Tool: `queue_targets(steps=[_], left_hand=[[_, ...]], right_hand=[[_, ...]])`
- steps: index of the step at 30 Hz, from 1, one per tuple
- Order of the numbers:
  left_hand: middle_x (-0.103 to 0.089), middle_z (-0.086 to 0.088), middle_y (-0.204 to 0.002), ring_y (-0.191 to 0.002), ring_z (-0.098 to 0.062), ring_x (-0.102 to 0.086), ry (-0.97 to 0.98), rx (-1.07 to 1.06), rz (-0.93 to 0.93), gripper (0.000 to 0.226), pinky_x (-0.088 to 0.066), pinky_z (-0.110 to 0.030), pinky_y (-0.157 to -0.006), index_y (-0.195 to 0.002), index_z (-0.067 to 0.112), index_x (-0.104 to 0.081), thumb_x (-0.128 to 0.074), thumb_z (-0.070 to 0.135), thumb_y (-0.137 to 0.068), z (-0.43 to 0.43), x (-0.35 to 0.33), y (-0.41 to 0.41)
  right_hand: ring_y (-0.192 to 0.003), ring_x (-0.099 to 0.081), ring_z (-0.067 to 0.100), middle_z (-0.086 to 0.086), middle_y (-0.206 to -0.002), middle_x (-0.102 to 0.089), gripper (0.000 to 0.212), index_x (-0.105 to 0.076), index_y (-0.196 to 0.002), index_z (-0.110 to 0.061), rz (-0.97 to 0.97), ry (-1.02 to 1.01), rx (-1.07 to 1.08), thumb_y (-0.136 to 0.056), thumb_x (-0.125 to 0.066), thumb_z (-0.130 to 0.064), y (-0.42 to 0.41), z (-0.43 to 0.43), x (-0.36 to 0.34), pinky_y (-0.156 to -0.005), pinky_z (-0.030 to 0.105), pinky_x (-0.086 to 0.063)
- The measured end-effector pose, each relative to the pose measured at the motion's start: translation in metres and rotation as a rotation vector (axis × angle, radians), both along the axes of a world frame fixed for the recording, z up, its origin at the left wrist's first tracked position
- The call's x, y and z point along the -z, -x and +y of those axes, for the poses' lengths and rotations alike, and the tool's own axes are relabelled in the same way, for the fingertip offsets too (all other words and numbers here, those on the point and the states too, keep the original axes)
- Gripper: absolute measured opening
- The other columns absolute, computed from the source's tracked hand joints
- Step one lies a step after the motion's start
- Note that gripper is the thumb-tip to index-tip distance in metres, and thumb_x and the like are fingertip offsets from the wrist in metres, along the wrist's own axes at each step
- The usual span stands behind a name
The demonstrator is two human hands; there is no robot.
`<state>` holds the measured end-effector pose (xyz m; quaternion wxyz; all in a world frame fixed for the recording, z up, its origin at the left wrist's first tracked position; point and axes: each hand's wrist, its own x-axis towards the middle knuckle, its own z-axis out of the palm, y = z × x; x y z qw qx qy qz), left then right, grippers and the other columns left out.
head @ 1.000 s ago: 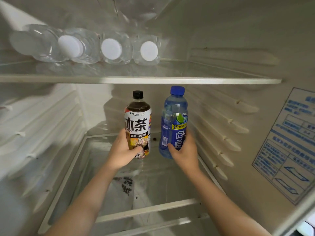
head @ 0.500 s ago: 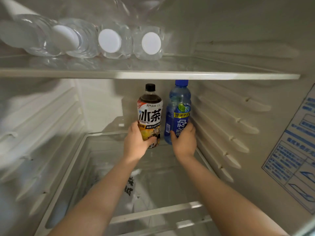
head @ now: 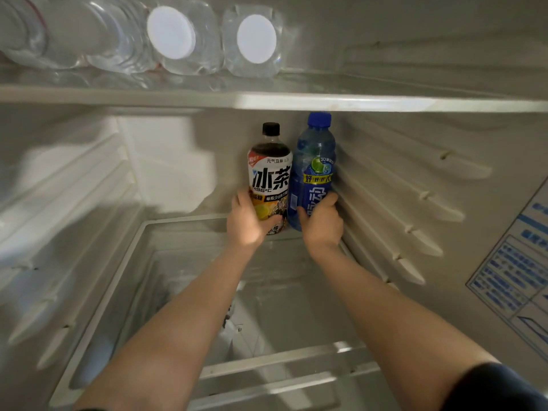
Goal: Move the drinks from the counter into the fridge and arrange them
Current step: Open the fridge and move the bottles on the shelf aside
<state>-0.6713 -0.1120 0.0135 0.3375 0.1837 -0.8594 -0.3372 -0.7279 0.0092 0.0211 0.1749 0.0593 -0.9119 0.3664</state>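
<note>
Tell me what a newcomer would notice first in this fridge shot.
Two upright drinks stand out at the back right of the lower compartment: a black-capped iced tea bottle gripped by the left hand and, on its right, a blue bottle gripped by the right hand. Above, on the upper shelf, clear water bottles lie on their sides, white round ends facing out.

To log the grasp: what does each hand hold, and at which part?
The left hand grips the iced tea bottle round its lower body; the right hand grips the blue drink bottle round its lower body.
</note>
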Motion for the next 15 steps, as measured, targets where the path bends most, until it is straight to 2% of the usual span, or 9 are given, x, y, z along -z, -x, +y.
queue_targets(steps=[8, 12, 15], left_hand=[[-0.054, -0.018, -0.119, -0.108, -0.038, -0.055, 0.031, -0.055, -0.001, 0.082, -0.047, -0.046, -0.081, -0.129, 0.000, -0.042, -0.084, 0.033, -0.066, 0.0038, 0.0040, 0.0006], [-0.054, -0.018, -0.120, -0.108, -0.038, -0.055, 0.020, -0.061, -0.011, 0.082, -0.047, -0.046, -0.083, -0.130, 0.001, -0.042, -0.084, 0.033, -0.066, 0.0058, 0.0036, 0.0016], [-0.054, -0.014, -0.125, -0.115, -0.032, -0.054, -0.114, 0.039, -0.041, 0.084, -0.047, -0.044, -0.092, -0.131, 0.003, -0.041, -0.086, 0.027, -0.064, -0.0003, -0.0016, 0.0005]], right_hand=[[-0.102, -0.062, 0.037, 0.019, -0.118, -0.059, 0.055, -0.036, -0.121, 0.000, 0.022, 0.013, -0.007, -0.085, -0.067, -0.029, -0.0002, -0.0023, 0.0028, -0.076, 0.039, -0.048], [-0.106, -0.059, 0.037, 0.019, -0.122, -0.056, 0.057, -0.034, -0.124, 0.000, -0.013, 0.040, -0.031, -0.085, -0.067, -0.026, 0.0009, -0.0009, 0.0016, -0.080, 0.039, -0.048], [-0.111, -0.057, 0.037, 0.019, -0.127, -0.053, 0.066, -0.028, -0.133, -0.001, -0.057, 0.087, -0.076, -0.084, -0.067, -0.024, -0.0004, 0.0020, -0.0010, -0.084, 0.040, -0.047]])
